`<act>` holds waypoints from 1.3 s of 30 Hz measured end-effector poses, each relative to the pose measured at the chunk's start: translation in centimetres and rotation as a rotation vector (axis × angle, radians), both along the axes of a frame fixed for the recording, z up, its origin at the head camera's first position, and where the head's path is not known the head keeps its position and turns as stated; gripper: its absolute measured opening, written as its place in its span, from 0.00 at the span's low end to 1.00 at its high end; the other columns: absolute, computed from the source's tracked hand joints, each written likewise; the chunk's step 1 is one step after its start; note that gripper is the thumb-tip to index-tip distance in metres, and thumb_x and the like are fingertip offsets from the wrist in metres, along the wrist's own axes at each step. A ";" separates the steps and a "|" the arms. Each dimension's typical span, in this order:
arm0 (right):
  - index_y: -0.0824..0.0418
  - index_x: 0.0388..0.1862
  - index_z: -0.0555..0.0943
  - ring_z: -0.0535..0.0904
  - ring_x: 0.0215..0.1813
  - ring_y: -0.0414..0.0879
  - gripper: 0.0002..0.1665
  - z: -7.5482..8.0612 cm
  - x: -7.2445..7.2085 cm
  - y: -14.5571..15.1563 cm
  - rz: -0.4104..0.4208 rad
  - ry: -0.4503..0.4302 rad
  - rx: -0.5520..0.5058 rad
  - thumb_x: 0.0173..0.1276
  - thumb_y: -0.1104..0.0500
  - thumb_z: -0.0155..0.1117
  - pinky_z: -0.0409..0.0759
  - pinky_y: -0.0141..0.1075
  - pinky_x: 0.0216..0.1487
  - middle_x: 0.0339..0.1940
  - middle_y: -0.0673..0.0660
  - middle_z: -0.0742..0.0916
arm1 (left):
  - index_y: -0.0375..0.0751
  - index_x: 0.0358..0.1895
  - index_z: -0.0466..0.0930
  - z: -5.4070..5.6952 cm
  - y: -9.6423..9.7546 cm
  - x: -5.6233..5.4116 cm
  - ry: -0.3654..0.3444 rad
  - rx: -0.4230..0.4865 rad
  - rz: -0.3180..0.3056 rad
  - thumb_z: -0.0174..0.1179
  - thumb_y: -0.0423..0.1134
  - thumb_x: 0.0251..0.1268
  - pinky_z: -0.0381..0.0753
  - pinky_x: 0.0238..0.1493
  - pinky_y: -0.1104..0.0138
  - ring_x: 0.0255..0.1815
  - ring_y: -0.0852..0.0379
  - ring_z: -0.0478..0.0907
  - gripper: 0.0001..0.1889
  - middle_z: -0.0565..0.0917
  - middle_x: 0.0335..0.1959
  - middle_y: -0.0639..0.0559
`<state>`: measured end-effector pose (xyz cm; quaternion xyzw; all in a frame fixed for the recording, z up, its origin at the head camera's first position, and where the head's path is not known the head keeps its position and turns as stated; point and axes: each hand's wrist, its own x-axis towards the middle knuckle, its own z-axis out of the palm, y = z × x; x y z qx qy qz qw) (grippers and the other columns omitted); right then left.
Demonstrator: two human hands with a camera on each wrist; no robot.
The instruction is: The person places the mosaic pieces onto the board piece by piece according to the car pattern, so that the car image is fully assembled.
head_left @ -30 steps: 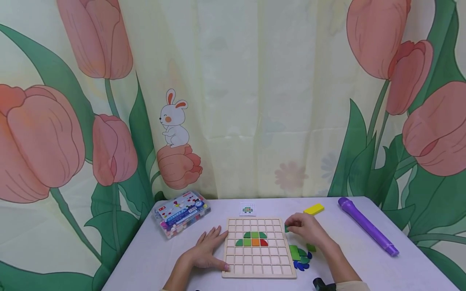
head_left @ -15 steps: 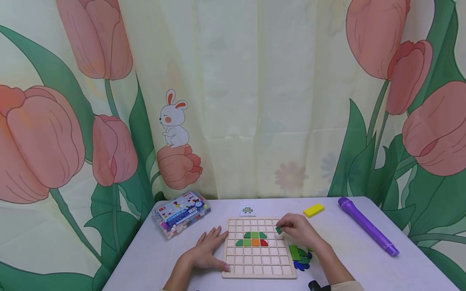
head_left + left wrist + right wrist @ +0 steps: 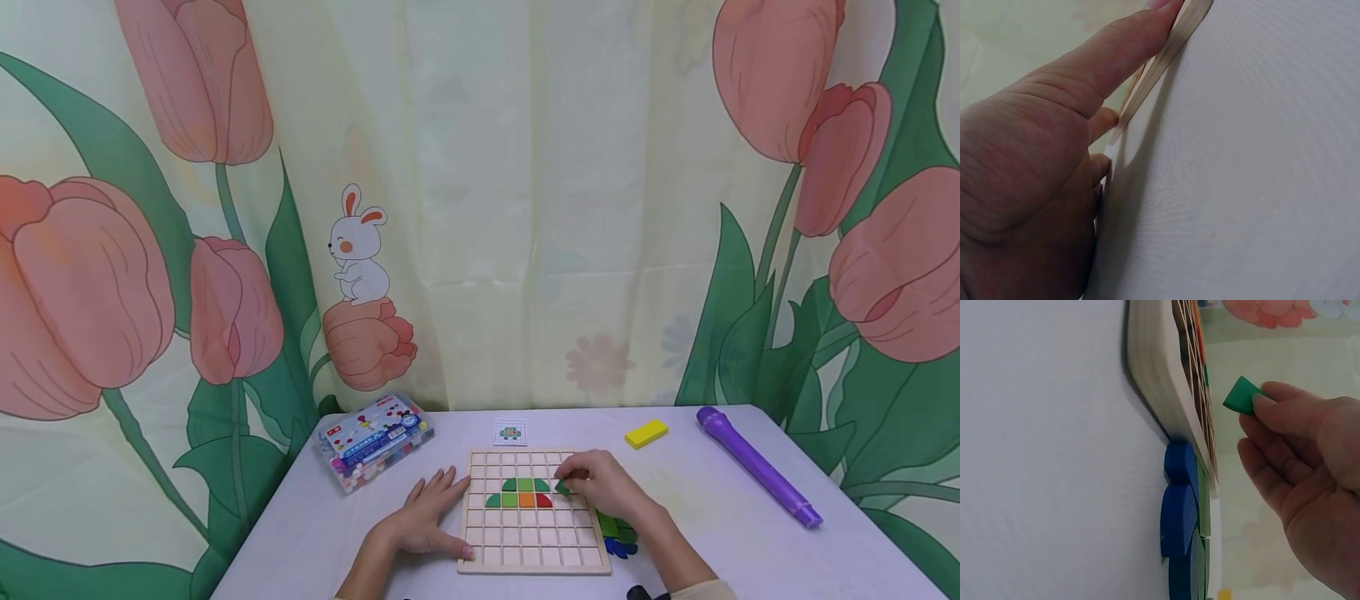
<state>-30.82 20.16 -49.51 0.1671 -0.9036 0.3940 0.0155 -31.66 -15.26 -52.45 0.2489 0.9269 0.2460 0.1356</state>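
A wooden grid board [image 3: 525,537] lies flat on the table, holding green, orange and red pieces in its upper middle cells. Spread fingers of my left hand [image 3: 426,517] rest at the board's left edge, with the thumb on its lower left corner; the left wrist view shows this thumb [image 3: 1110,56] against the rim. Between thumb and fingers, my right hand [image 3: 603,482] pinches a green quarter-round piece [image 3: 1242,395] above the board's right part, just right of the placed pieces. Blue pieces [image 3: 1179,519] and green ones lie beside the board's right edge, partly hidden by the right arm.
A small pattern card [image 3: 511,432] lies beyond the board. At the back left stands a clear box [image 3: 375,440] of colourful beads. A yellow block [image 3: 647,433] and a purple microphone-shaped stick [image 3: 757,467] lie to the right. A printed curtain [image 3: 480,208] hangs behind the table.
My right hand has moved left from beside the board's right edge to over its cells, carrying the green piece. The left hand has stayed in place.
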 end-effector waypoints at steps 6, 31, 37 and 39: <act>0.55 0.44 0.91 0.78 0.42 0.46 0.14 -0.2 0.1 -0.2 0.016 -0.010 0.004 0.68 0.71 0.69 0.80 0.28 0.43 0.40 0.48 0.90 | 0.52 0.84 0.57 0.0 0.0 0.0 -0.001 0.001 -0.001 0.74 0.72 0.48 0.36 0.82 0.34 0.88 0.37 0.41 0.60 0.50 0.86 0.39; 0.57 0.41 0.90 0.78 0.38 0.45 0.09 -0.5 0.1 -0.4 0.115 -0.058 0.009 0.68 0.69 0.70 0.79 0.29 0.38 0.37 0.51 0.90 | 0.52 0.84 0.56 -0.2 -0.1 -0.2 -0.001 0.010 -0.006 0.74 0.71 0.48 0.35 0.82 0.33 0.88 0.37 0.41 0.60 0.49 0.87 0.39; 0.57 0.38 0.90 0.78 0.36 0.44 0.09 -0.5 0.0 -0.4 0.101 -0.068 0.007 0.67 0.70 0.71 0.79 0.29 0.36 0.34 0.47 0.89 | 0.53 0.84 0.56 -0.3 -0.1 -0.2 -0.001 0.004 -0.002 0.74 0.72 0.48 0.35 0.82 0.33 0.88 0.37 0.41 0.60 0.50 0.87 0.40; 0.57 0.38 0.90 0.78 0.36 0.44 0.09 -0.5 -0.1 -0.4 0.102 -0.070 0.007 0.68 0.70 0.70 0.79 0.29 0.36 0.34 0.46 0.89 | 0.53 0.84 0.56 -0.3 -0.1 -0.2 0.000 0.004 -0.003 0.74 0.72 0.48 0.35 0.82 0.33 0.88 0.37 0.41 0.60 0.50 0.87 0.40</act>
